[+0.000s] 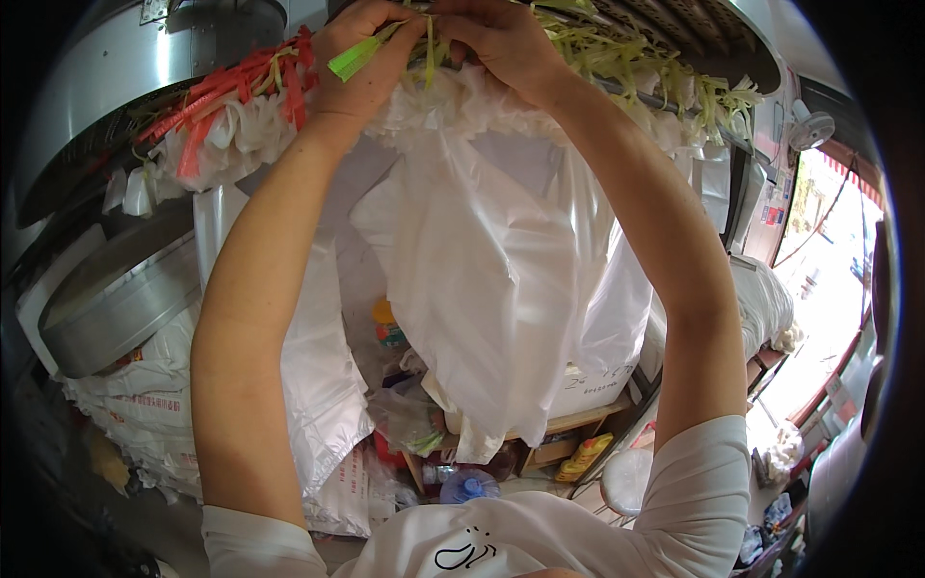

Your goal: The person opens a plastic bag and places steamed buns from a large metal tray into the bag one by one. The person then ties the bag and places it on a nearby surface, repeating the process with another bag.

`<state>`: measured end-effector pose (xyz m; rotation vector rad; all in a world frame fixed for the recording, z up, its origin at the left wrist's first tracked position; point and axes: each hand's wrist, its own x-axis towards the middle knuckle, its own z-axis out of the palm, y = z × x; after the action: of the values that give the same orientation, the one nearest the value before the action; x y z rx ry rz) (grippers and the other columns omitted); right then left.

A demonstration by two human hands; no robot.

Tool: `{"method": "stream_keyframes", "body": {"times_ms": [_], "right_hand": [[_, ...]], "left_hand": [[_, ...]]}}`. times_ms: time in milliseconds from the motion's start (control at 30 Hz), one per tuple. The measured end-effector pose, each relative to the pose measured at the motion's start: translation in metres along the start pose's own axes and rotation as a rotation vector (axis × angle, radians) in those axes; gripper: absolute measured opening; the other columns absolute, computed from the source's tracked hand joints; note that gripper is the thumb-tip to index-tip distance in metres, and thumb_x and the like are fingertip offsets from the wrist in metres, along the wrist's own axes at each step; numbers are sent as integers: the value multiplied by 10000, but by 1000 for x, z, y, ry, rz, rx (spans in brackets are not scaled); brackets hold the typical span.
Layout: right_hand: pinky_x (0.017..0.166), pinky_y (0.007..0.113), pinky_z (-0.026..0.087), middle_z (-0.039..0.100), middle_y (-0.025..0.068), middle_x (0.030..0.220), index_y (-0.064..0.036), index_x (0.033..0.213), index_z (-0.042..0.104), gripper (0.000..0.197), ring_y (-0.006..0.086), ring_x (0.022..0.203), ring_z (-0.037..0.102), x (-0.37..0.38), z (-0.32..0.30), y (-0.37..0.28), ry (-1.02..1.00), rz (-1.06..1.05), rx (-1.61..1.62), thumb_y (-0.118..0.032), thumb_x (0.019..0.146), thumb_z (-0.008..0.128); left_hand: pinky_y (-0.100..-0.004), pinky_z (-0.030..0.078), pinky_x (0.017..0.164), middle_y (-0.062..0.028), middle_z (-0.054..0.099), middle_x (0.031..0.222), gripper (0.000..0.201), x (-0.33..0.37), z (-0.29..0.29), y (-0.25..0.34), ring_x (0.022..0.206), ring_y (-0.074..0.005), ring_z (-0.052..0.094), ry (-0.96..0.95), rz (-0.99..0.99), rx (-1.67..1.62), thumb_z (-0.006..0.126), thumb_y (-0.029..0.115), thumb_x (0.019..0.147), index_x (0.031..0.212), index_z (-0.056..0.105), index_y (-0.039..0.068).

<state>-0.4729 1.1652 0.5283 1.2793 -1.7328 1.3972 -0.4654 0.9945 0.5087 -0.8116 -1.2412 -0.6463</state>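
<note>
Green strip [354, 60] sits in the left hand [366, 89], its flat end jutting leftward, above the gathered tops of the white bags [482, 279] and beyond the left edge of the dark slatted panel [708, 39]. It could slip free if the pinch loosens, or snap if tugged too hard; the crowded yellow-green strips [665, 72] alongside could snag it. Both arms reach up and forward, elbows bowed outward, wrists turned in so the hands nearly meet. The left thumb and fingers are narrow, nipping the strip; the right hand [511, 50] curls, but what its fingertips grip cannot be told.
</note>
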Motion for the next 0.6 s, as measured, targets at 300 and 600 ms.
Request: {"method": "stream_keyframes", "body": {"times_ms": [300, 600], "right_hand": [[699, 411, 547, 688, 146, 844, -24, 896, 668, 161, 302, 834, 680, -30, 11, -16, -94, -452, -1476, -40, 767, 572], [698, 425, 546, 675, 182, 797, -5, 821, 641, 113, 337, 805, 675, -37, 27, -10, -228, -357, -1351, -44, 756, 558]], "left_hand": [[-270, 495, 676, -67, 709, 787, 201, 1, -16, -14, 717, -135, 647, -82, -152, 116, 749, 221, 800, 881, 721, 39], [-400, 492, 613, -159, 660, 757, 154, 3, -4, -12, 684, -286, 648, -126, -189, -3, 626, 157, 830, 891, 652, 18]]}}
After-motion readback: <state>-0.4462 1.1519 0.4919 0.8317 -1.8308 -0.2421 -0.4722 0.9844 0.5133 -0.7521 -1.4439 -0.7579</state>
